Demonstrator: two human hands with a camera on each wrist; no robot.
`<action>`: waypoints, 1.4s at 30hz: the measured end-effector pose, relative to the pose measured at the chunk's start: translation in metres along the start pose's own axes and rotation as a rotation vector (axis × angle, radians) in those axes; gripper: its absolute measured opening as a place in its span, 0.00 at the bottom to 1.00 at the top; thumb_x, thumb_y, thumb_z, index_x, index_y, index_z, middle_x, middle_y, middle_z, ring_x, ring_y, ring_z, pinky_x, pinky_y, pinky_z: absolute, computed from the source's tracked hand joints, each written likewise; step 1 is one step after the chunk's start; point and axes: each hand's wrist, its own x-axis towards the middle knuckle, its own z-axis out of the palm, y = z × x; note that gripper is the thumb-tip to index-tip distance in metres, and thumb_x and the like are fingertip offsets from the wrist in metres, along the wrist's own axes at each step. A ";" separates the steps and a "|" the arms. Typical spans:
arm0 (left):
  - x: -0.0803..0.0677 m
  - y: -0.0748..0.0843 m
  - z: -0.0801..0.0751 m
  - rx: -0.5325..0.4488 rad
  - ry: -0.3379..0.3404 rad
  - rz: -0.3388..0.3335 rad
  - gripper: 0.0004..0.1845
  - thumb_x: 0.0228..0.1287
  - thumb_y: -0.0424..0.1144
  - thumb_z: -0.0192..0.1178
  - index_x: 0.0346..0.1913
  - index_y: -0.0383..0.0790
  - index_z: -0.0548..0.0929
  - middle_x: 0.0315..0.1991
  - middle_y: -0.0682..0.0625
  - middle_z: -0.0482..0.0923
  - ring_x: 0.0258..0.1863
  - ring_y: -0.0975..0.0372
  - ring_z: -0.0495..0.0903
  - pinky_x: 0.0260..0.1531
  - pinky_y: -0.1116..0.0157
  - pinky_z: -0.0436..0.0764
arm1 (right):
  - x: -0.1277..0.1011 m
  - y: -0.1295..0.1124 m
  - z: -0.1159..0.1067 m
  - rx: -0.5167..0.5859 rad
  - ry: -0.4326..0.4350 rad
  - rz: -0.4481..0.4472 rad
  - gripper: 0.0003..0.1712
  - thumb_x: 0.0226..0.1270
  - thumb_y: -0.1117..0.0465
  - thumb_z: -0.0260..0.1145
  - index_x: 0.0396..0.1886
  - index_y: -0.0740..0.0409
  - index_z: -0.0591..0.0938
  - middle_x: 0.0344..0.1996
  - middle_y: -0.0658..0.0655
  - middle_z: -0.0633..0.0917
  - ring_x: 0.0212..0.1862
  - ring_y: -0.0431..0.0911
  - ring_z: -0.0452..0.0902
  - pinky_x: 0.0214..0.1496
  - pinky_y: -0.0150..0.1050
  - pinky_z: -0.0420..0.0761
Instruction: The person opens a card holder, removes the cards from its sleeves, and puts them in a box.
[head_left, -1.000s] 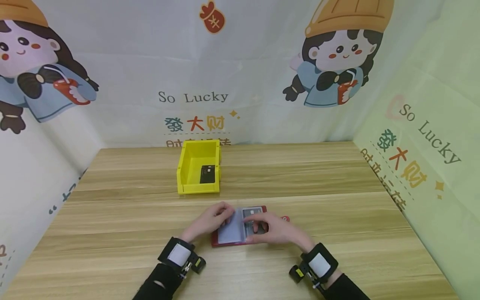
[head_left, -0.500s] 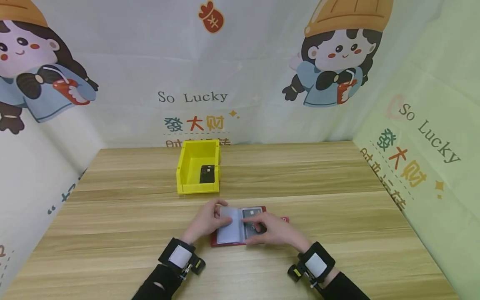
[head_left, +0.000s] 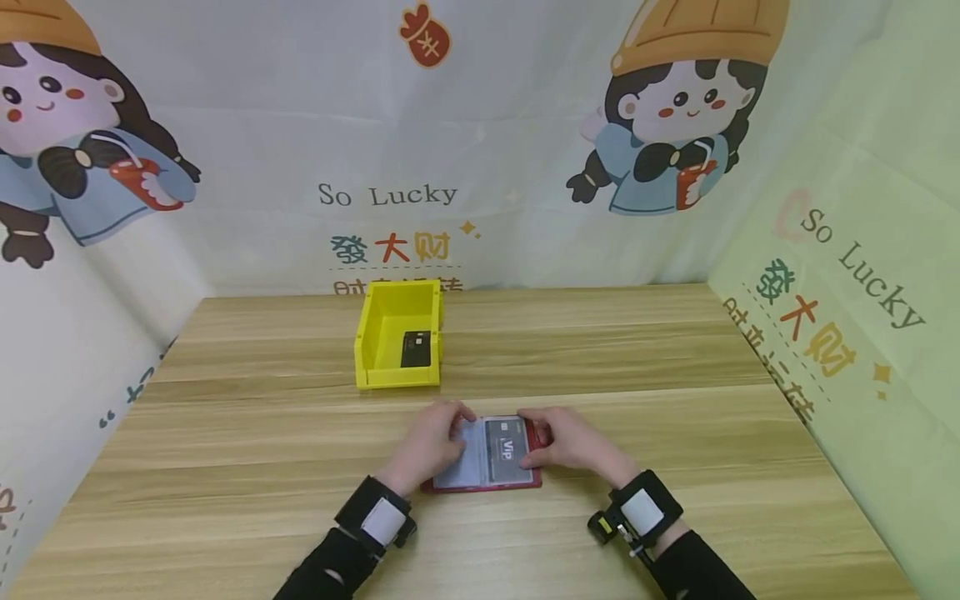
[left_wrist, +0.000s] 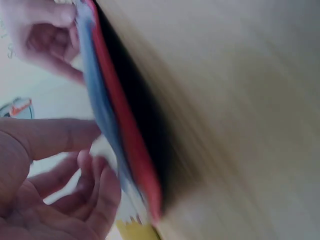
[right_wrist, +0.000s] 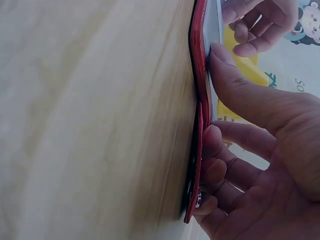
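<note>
A red card holder (head_left: 486,483) lies open on the wooden table (head_left: 225,433) near its front edge. A grey VIP card (head_left: 507,450) shows in its right clear sleeve. My left hand (head_left: 438,437) rests on the left pages with loosely bent fingers. My right hand (head_left: 562,442) grips the holder's right edge. In the right wrist view its thumb (right_wrist: 240,95) lies on the top page and the fingers (right_wrist: 215,165) curl under the red cover (right_wrist: 199,100). The left wrist view is blurred and shows the holder (left_wrist: 127,145) edge-on beside my left hand (left_wrist: 65,175).
A yellow open-front bin (head_left: 378,350) stands behind the holder, left of centre, with a black card (head_left: 415,348) lying inside it. Printed cloth walls close the table at the back, left and right.
The clear page my left hand was turning now lies flat on the left. My right hand has moved off the right sleeve to the holder's right edge, uncovering the VIP card.
</note>
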 end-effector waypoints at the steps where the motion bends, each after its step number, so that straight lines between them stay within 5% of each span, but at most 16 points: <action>1: 0.001 0.002 0.001 -0.007 -0.014 0.027 0.15 0.58 0.23 0.63 0.48 0.32 0.84 0.40 0.43 0.81 0.39 0.58 0.76 0.43 0.59 0.80 | 0.000 0.000 0.000 -0.003 0.001 -0.002 0.42 0.54 0.57 0.79 0.68 0.63 0.75 0.41 0.54 0.84 0.38 0.41 0.74 0.38 0.31 0.72; 4: 0.004 0.005 0.004 -0.035 -0.043 0.060 0.12 0.60 0.24 0.62 0.47 0.31 0.85 0.36 0.45 0.83 0.34 0.61 0.77 0.38 0.64 0.80 | 0.000 0.002 0.001 -0.007 0.006 -0.001 0.42 0.54 0.56 0.80 0.68 0.62 0.75 0.41 0.54 0.84 0.38 0.40 0.74 0.38 0.31 0.73; 11: 0.009 0.003 0.009 -0.090 -0.059 -0.020 0.15 0.62 0.34 0.69 0.50 0.32 0.84 0.31 0.49 0.77 0.31 0.61 0.73 0.33 0.69 0.72 | -0.001 0.004 0.003 0.015 0.013 -0.005 0.45 0.54 0.56 0.79 0.69 0.66 0.72 0.44 0.57 0.85 0.39 0.40 0.76 0.39 0.31 0.74; 21: 0.009 0.000 0.013 -0.200 -0.095 -0.093 0.20 0.59 0.32 0.71 0.54 0.31 0.81 0.35 0.47 0.76 0.34 0.60 0.72 0.35 0.69 0.71 | -0.003 0.006 0.004 0.012 0.028 -0.010 0.44 0.55 0.55 0.79 0.70 0.66 0.72 0.46 0.57 0.85 0.40 0.40 0.75 0.40 0.31 0.73; 36: 0.009 -0.002 0.012 -0.222 -0.084 -0.089 0.22 0.60 0.35 0.72 0.55 0.31 0.80 0.36 0.47 0.74 0.35 0.60 0.71 0.34 0.69 0.68 | -0.002 0.005 0.007 -0.028 0.058 -0.031 0.44 0.55 0.53 0.79 0.69 0.65 0.73 0.54 0.60 0.85 0.46 0.43 0.76 0.49 0.37 0.76; 42: 0.008 -0.001 0.011 -0.245 -0.104 -0.108 0.22 0.61 0.36 0.70 0.57 0.31 0.80 0.37 0.46 0.75 0.35 0.60 0.71 0.35 0.68 0.69 | -0.002 0.005 0.010 -0.037 0.076 -0.026 0.43 0.54 0.52 0.79 0.68 0.63 0.75 0.48 0.57 0.84 0.43 0.43 0.73 0.42 0.33 0.71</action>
